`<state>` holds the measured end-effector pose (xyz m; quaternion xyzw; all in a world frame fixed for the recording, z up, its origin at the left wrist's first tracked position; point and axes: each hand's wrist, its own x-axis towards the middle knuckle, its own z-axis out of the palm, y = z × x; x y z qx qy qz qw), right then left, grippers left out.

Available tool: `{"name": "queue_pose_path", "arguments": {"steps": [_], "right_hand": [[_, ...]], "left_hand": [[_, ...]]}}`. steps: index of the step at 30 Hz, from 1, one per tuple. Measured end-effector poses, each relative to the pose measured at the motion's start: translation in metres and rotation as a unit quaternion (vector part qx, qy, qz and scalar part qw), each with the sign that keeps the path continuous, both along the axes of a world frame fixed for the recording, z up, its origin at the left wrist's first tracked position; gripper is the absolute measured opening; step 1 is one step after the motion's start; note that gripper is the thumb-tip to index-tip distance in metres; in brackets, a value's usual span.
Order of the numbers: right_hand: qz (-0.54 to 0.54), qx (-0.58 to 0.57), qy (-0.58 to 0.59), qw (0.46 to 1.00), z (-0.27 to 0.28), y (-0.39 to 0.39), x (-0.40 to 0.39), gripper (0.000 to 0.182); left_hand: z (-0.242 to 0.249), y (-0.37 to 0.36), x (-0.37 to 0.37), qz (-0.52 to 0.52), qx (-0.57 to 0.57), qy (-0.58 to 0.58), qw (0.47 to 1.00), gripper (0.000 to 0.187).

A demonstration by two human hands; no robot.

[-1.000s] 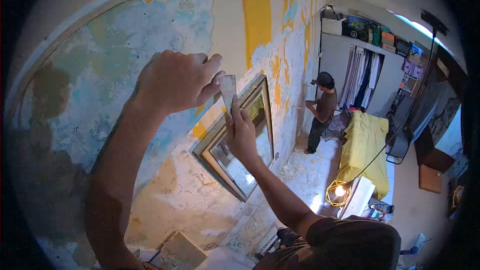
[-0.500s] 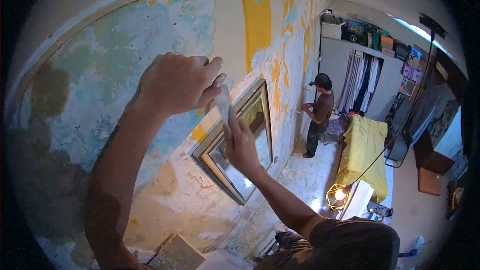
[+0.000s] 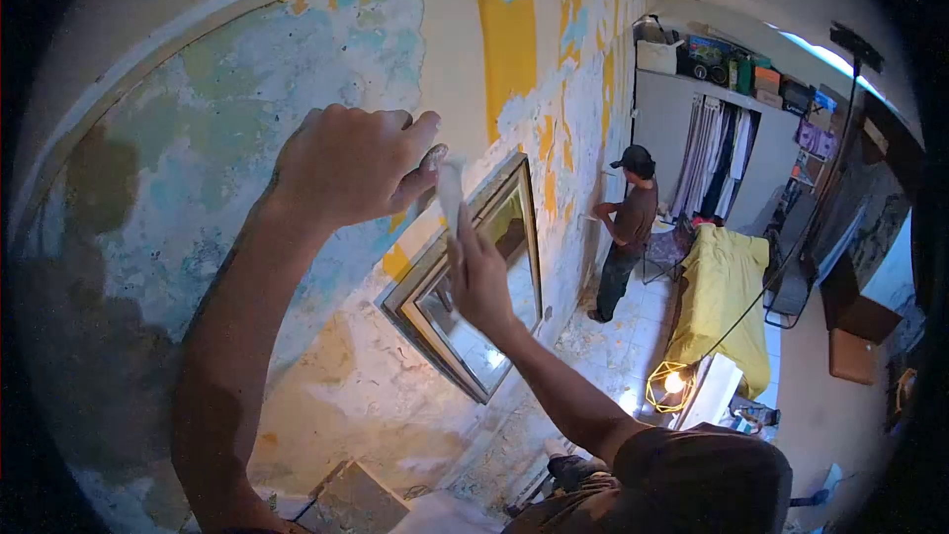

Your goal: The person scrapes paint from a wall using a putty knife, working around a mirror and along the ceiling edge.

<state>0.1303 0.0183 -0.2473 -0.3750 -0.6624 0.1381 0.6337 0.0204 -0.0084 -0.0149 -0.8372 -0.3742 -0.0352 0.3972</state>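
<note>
My right hand (image 3: 482,285) is wrapped round the handle of a putty knife (image 3: 451,190), its pale blade pointing up. The blade looks blurred and sits just right of the left thumb. My left hand (image 3: 346,163) is raised in front of the wall (image 3: 237,109), its fingers curled and the thumb and forefinger towards the blade. White residue shows at the thumb tip; what the left fingers hold, if anything, I cannot tell. Patches of blue-green, yellow and bare plaster cover the wall. A framed mirror (image 3: 494,287) hangs behind my right hand.
Another person (image 3: 633,227) in a cap stands further along the wall. A yellow cloth (image 3: 727,297) covers a long piece of furniture at the right. A lit caged lamp (image 3: 673,384) hangs near my right arm. Scraped debris (image 3: 583,336) lies on the floor.
The putty knife in my right hand has shifted slightly right, away from the left thumb. My left hand stays nearly still. The other person has changed stance a little.
</note>
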Motion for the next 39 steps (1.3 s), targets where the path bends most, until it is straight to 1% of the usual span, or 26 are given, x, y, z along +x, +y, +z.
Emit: {"name": "queue_pose_path", "arguments": {"steps": [2,3,5,6,9,10,12,14,17,18,19,21,22,24,25,26,27,29,31,33,35,37,38,39], "right_hand": [[0.008,0.035,-0.023,0.999,-0.002,-0.008,0.002,0.050],[0.009,0.034,-0.025,0.999,-0.003,-0.004,0.006,0.050],[0.006,-0.052,-0.005,0.999,0.000,0.012,0.015,0.050],[-0.004,-0.045,-0.006,0.999,0.006,0.015,0.017,0.051],[0.009,-0.029,-0.009,0.999,-0.004,0.005,0.004,0.051],[0.020,0.039,-0.010,0.999,-0.007,-0.003,0.002,0.052],[0.001,0.023,-0.022,0.999,-0.007,0.003,0.008,0.051],[-0.033,-0.035,-0.025,0.999,-0.006,0.016,0.015,0.050],[-0.017,-0.023,-0.021,0.999,-0.009,0.014,0.009,0.050],[0.014,0.019,-0.003,1.000,-0.011,0.006,0.006,0.051],[0.015,0.022,-0.002,1.000,-0.008,0.005,0.008,0.051],[0.011,-0.003,-0.021,1.000,-0.005,0.003,0.013,0.052],[0.006,0.011,-0.010,1.000,-0.005,0.014,0.014,0.053],[0.006,-0.004,0.000,1.000,-0.006,0.009,0.007,0.052],[0.008,-0.016,0.007,1.000,-0.006,0.007,0.003,0.052],[0.031,0.025,0.030,0.999,-0.009,0.004,-0.001,0.051],[0.031,0.024,0.029,0.999,-0.008,0.001,0.001,0.051],[0.008,-0.018,-0.020,1.000,-0.003,-0.005,0.006,0.051],[0.006,-0.005,0.001,1.000,0.000,0.008,0.005,0.052],[-0.003,-0.028,0.022,0.999,0.004,0.010,0.001,0.053],[-0.003,-0.020,-0.001,1.000,-0.003,0.001,-0.002,0.052],[0.017,0.029,-0.010,0.999,-0.007,-0.003,-0.001,0.052],[0.019,0.029,-0.011,0.999,-0.005,0.000,0.000,0.052],[0.021,0.005,0.009,1.000,-0.001,0.005,0.003,0.052]], "left_hand": [[-0.001,0.001,-0.001,-0.015,0.001,-0.015,1.000,0.031],[-0.001,0.000,-0.001,-0.015,0.001,-0.017,1.000,0.031],[0.000,-0.003,0.000,-0.003,0.000,-0.009,1.000,0.031],[0.000,-0.003,0.001,-0.004,-0.003,-0.008,1.000,0.031],[0.002,-0.001,0.002,0.003,-0.006,-0.011,1.000,0.029],[0.001,-0.001,0.000,-0.016,0.003,-0.018,1.000,0.028],[0.000,-0.001,0.000,-0.032,0.010,-0.024,0.999,0.027],[0.001,-0.001,0.000,-0.023,0.003,-0.012,1.000,0.026],[0.001,-0.001,0.002,-0.033,0.015,-0.014,0.999,0.026],[0.002,-0.001,0.002,-0.034,0.019,-0.011,0.999,0.026],[0.002,-0.001,0.002,-0.028,0.016,-0.014,0.999,0.026],[0.001,-0.001,0.002,-0.020,0.010,-0.017,1.000,0.026],[0.001,0.000,0.001,-0.030,0.013,-0.019,0.999,0.026],[0.001,0.000,0.001,-0.044,0.012,-0.018,0.999,0.026],[0.002,-0.001,0.002,-0.035,0.007,-0.020,0.999,0.027],[0.002,-0.001,0.003,-0.026,0.003,-0.023,0.999,0.027],[0.001,-0.001,0.003,-0.026,0.002,-0.024,0.999,0.027],[0.000,0.000,0.001,-0.025,0.010,-0.021,0.999,0.027],[0.001,-0.003,0.002,-0.027,0.007,-0.021,0.999,0.027],[0.001,-0.003,0.003,-0.031,0.005,-0.019,0.999,0.027],[0.000,-0.002,0.002,-0.024,0.008,-0.017,1.000,0.027],[0.000,-0.001,0.001,-0.026,0.010,-0.023,0.999,0.027],[0.000,-0.002,0.000,-0.029,0.009,-0.029,0.999,0.027],[-0.001,-0.001,0.000,-0.028,0.008,-0.031,0.999,0.027]]}}
